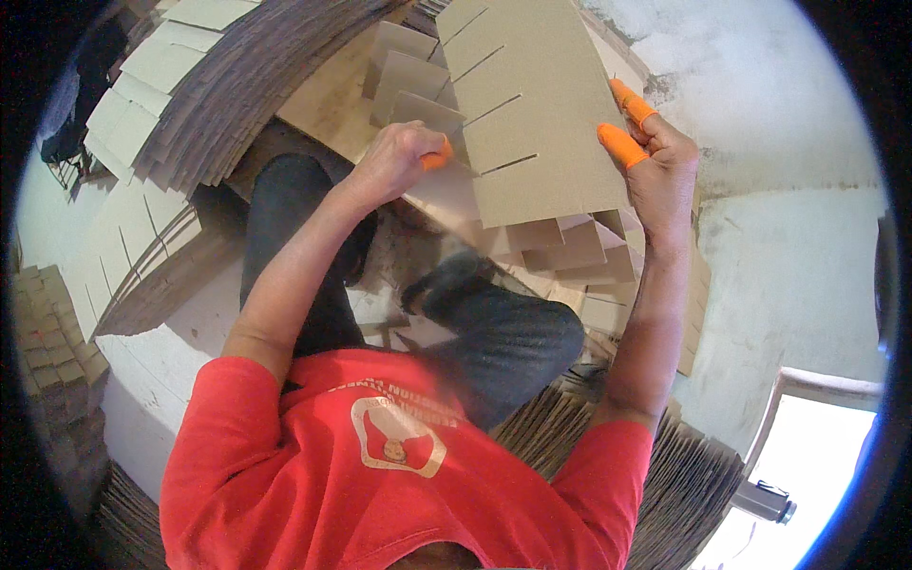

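A large slotted cardboard sheet (541, 114) lies slanted over several upright cardboard divider pieces (565, 249). At its right edge is my right hand (660, 157), with orange covers on thumb and forefinger. The thumb tip overlaps the sheet and the fingers bend around its edge. My left hand (399, 161) is closed in a pinch by the sheet's left side, an orange cover on one digit. More standing cardboard flaps (404, 81) rise just beyond it. What the left fingers hold, if anything, is hidden.
Tall stacks of cut cardboard (237, 85) stand at the far left, with a slotted stack (133, 247) below them. More cardboard bundles (674, 484) lie behind my right side. A wooden board (323, 95) is under the work. A pale wall (788, 180) bounds the right.
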The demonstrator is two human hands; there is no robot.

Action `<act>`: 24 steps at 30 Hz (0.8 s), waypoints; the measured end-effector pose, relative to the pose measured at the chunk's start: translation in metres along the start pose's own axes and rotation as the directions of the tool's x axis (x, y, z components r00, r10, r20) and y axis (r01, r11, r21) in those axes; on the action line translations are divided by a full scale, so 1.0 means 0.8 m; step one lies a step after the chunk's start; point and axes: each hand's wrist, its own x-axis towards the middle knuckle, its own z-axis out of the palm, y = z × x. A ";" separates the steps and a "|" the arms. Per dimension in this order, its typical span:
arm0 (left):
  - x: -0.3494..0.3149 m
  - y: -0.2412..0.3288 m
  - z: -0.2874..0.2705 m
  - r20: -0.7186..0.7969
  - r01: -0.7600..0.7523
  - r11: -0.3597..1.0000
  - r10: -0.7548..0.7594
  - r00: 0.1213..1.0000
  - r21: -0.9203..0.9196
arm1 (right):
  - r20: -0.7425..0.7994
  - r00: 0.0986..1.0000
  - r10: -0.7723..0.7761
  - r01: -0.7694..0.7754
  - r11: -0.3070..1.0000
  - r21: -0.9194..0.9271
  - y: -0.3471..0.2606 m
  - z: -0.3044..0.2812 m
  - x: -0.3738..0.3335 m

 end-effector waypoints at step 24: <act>0.009 -0.006 0.016 0.067 0.000 0.994 -0.007 0.998 0.106 | 0.545 0.838 0.037 0.279 0.828 -0.486 0.087 0.104 0.005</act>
